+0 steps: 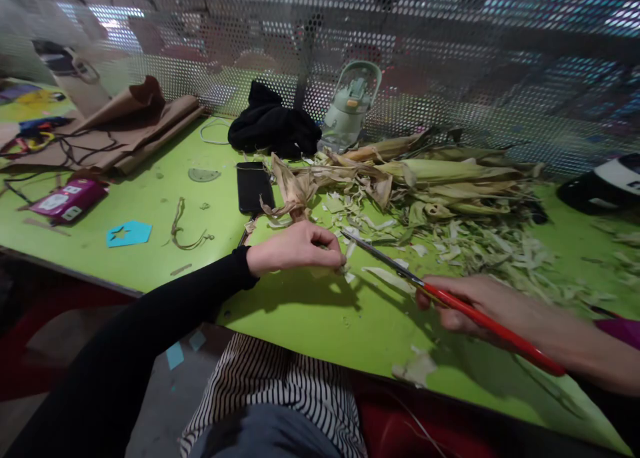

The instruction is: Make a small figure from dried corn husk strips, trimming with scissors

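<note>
My left hand (307, 246) is closed in a pinch over the green table (295, 315), with a small pale piece of husk (349, 251) at its fingertips. My right hand (470, 305) is wrapped round red-handled scissors (480, 318), whose metal blades point left toward that piece. The blades look nearly together. Behind the hands lies a pile of dried and green corn husks (450, 171). Cut husk scraps (500, 245) are scattered between the pile and my right hand.
A black phone (255, 187), a black cloth (275, 121) and a pale green bottle (347, 111) stand or lie behind. Brown paper (135, 121), a purple box (69, 201) and a blue paper tag (129, 233) are at left. A dark bottle (603, 185) lies right.
</note>
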Demonstrator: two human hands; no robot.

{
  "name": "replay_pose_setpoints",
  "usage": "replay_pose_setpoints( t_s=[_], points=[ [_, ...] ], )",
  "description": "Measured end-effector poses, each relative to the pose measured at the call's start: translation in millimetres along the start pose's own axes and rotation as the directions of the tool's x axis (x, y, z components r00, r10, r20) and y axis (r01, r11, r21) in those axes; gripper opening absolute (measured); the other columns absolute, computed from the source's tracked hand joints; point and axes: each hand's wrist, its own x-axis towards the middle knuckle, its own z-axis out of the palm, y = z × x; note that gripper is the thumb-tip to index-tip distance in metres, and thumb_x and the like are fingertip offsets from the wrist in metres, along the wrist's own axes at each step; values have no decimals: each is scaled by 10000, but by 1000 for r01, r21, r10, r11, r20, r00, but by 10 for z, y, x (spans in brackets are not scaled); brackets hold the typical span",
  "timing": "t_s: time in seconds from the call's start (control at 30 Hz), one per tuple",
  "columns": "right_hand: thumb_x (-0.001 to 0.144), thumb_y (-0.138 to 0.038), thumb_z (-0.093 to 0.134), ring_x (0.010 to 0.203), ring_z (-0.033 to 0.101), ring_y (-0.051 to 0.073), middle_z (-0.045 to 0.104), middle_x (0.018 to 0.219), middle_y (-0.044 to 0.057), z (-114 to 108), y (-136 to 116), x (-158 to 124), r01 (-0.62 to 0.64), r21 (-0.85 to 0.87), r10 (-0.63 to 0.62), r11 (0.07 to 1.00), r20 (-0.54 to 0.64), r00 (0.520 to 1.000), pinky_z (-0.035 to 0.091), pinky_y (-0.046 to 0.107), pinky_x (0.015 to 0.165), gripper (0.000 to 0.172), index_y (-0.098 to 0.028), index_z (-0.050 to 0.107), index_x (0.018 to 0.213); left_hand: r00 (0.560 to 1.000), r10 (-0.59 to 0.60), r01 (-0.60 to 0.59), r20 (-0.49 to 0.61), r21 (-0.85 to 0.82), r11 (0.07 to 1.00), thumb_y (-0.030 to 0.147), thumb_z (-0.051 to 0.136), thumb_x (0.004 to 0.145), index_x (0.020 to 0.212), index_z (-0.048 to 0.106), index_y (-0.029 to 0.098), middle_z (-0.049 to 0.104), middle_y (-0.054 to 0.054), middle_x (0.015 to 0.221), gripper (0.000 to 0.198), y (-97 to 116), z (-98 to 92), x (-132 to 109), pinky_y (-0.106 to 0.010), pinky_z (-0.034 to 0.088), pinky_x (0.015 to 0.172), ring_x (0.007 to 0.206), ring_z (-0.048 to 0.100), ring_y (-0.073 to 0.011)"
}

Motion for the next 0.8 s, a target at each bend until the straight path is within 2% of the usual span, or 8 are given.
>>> replay_pose_setpoints(
  t_s=[0.1,0.2,0.27,0.37,0.5,0.6,0.7,0.8],
  points=[
    [678,-928,412,529,515,196,595,594,34,-25,-10,51,-67,5,67,998,32,997,393,323,532,712,-238,580,720,1000,6,-6,-1,-18,1000,318,667,799,757,694,141,614,22,692,184,-2,-1,2,-226,377,626,625,498,-80],
    [644,-925,444,583,562,237,634,637,63,-2,24,159,-178,-54,168,983,-150,974,409,350,584,695,-245,570,712,995,22,-33,-101,-108,994,360,661,851,796,684,147,615,24,710,222,-25,4,41,-219,363,606,612,477,-72],
    [694,-887,432,609,594,265,679,702,88,36,97,257,-250,-87,213,964,-308,927,420,369,597,672,-249,602,816,979,-3,-56,-204,-285,957,330,653,886,845,667,148,633,22,736,187,-42,13,87,-215,396,635,617,496,-65],
    [811,-735,462,598,612,272,689,714,114,88,254,405,-252,-158,164,955,-430,888,419,370,573,509,-240,575,837,959,-136,-61,-249,-648,759,134,605,914,874,620,142,702,-11,835,44,-46,26,160,-238,472,796,736,625,-75],
    [859,-592,516,793,668,332,719,896,196,113,314,487,-129,-204,-3,970,-544,839,491,431,686,428,-187,636,925,932,-226,-90,-283,-785,612,74,569,930,845,590,146,720,-29,852,113,-11,48,238,-274,491,844,761,654,-91],
    [916,-584,476,1038,649,349,691,1112,225,128,105,475,-14,-112,-73,994,-735,674,496,475,882,479,-161,672,1029,915,-264,-78,-304,-776,626,87,649,884,880,620,151,716,-19,890,70,26,84,306,-237,465,736,741,627,-78],
    [931,-600,492,891,685,261,718,1085,139,134,-197,532,197,176,5,964,-758,653,550,402,764,509,-216,645,1227,912,-254,-73,-321,-739,670,88,743,800,925,655,155,676,25,843,166,86,147,388,-206,389,622,644,544,-39],
    [876,-590,606,899,689,243,736,1072,100,124,-385,679,387,208,-50,898,-826,561,561,388,786,529,-227,646,1258,928,-212,-74,-307,-709,701,98,767,767,891,653,139,642,35,778,173,159,222,465,-203,373,614,644,540,-39]
  ],
)
